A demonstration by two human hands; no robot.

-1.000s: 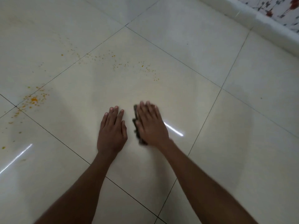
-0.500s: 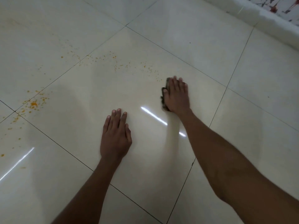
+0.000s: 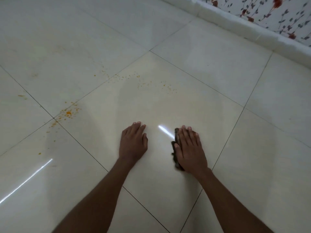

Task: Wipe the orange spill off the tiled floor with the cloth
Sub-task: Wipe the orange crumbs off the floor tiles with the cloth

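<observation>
2 hands: both lie flat on 1 pale glossy floor tile (image 3: 193, 101), side by side, forearms entering from 6 o'clock.
Right hand grip: right hand (image 3: 191, 149) presses down on the cloth with straight fingers spread over it; nothing is curled round it, so this is a flat press and no clench.
Cloth: dark cloth (image 3: 176, 142) lies under the right palm, showing only as a narrow strip along the hand's thumb side, from beside the fingertips back to near the wrist.
Left hand: left hand (image 3: 133, 142) rests open on the bare tile, fingers straight and together, holding nothing, just apart from the right hand at its 9 o'clock.
Orange spill: densest patch of the orange spill (image 3: 68, 113) sits at 10 o'clock from the left hand, where 4 tiles meet; scattered specks trail on toward 8 o'clock.
Far specks: fine orange specks (image 3: 139, 80) run in a loose band at 12 o'clock from the hands, well apart from the cloth.
Glare: bright streak (image 3: 165, 131) lies between the 2 hands; a longer one sits at 8 o'clock.
Wall: white skirting (image 3: 252, 29) and flower-patterned wall (image 3: 277, 14) at 1 o'clock.
</observation>
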